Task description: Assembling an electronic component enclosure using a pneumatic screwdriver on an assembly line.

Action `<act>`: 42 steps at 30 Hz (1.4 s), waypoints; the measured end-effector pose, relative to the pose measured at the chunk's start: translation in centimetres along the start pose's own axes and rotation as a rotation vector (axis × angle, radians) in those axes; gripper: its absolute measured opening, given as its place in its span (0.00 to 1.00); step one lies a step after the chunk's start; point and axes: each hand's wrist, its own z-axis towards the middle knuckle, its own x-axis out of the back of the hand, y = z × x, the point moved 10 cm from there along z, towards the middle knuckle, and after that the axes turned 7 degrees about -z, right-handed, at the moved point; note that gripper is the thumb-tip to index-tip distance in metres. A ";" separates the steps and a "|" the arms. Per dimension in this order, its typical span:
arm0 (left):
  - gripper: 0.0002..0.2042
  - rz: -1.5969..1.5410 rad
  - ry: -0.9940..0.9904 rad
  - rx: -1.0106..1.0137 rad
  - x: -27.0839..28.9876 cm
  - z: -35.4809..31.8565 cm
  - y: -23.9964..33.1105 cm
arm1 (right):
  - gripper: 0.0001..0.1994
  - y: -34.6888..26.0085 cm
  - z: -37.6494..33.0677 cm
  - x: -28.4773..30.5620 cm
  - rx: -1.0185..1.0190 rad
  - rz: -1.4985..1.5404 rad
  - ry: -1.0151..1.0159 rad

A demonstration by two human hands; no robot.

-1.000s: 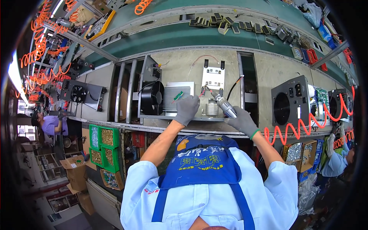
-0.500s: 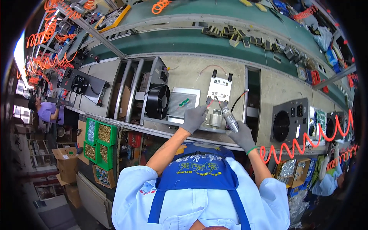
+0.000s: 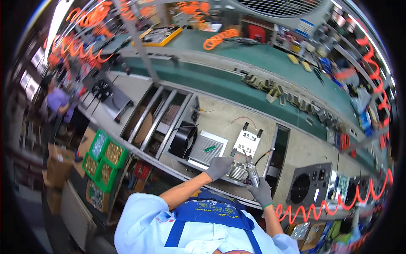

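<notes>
A silver power screwdriver is gripped in my gloved right hand, its tip up by the near edge of a white plate. The plate carries small dark parts and two black posts at its far end. My gloved left hand is closed at the near-left corner of the plate, by thin red wires; what its fingertips pinch is too small to make out. Between the hands sits a ribbed metal cylinder. To the left lie a finned heatsink with a green piece on it and a black fan.
Metal rollers interrupt the bench on the left. A dark panelled unit stands at right, near a coiled red air hose. Green bins of small hardware are at lower left. Small blocks line the far belt.
My view has tilted and lifted, so more of the far shelving shows and the bench sits lower and slanted. Both hands and the screwdriver keep about the same place at the plate.
</notes>
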 end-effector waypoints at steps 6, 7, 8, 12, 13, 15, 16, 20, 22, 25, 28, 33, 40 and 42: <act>0.08 -0.165 0.156 -0.060 1.4 -2.2 -2.3 | 0.28 -2.1 0.1 -0.6 0.073 0.097 -0.064; 0.06 -0.113 0.110 0.008 1.4 -1.9 -2.5 | 0.29 -2.5 0.1 -0.4 0.112 0.115 -0.034; 0.06 -0.010 0.085 -0.008 2.3 -1.1 -0.9 | 0.28 -2.0 0.2 -0.7 0.058 0.049 -0.048; 0.09 -0.045 0.041 -0.109 1.6 0.3 0.7 | 0.26 -1.1 -0.9 -0.3 -0.055 0.110 -0.026; 0.09 -0.048 0.057 -0.128 1.5 0.8 1.0 | 0.25 -1.1 -0.9 0.3 -0.063 0.114 -0.008; 0.09 -0.018 0.032 -0.119 1.2 1.3 1.2 | 0.24 -0.3 -0.6 -0.3 -0.080 0.117 0.025; 0.09 0.011 0.021 -0.085 1.1 0.9 1.0 | 0.23 -0.4 -0.9 -0.3 -0.082 0.106 0.039; 0.10 -0.034 0.050 -0.074 1.8 0.4 1.2 | 0.27 -0.6 -0.8 -1.0 -0.065 0.056 -0.014; 0.10 -0.024 0.045 -0.098 1.7 0.7 1.4 | 0.27 -0.3 -0.8 -1.2 -0.084 0.066 -0.026; 0.10 0.008 0.043 -0.117 1.3 0.6 1.0 | 0.24 -0.6 -0.5 -0.9 -0.047 0.085 0.045; 0.10 -0.022 0.017 -0.097 1.3 0.8 1.0 | 0.25 -0.5 -1.0 -0.6 -0.091 0.085 0.005; 0.10 0.017 -0.028 -0.036 1.3 0.2 0.2 | 0.26 -1.1 -1.1 -1.1 -0.050 0.081 0.046; 0.10 0.012 -0.218 0.059 1.5 0.4 2.3 | 0.22 -2.7 -0.1 1.2 0.148 0.014 0.065; 0.09 -0.103 -0.179 -0.016 -0.6 0.7 0.6 | 0.20 -1.2 0.9 0.8 0.048 0.076 -0.022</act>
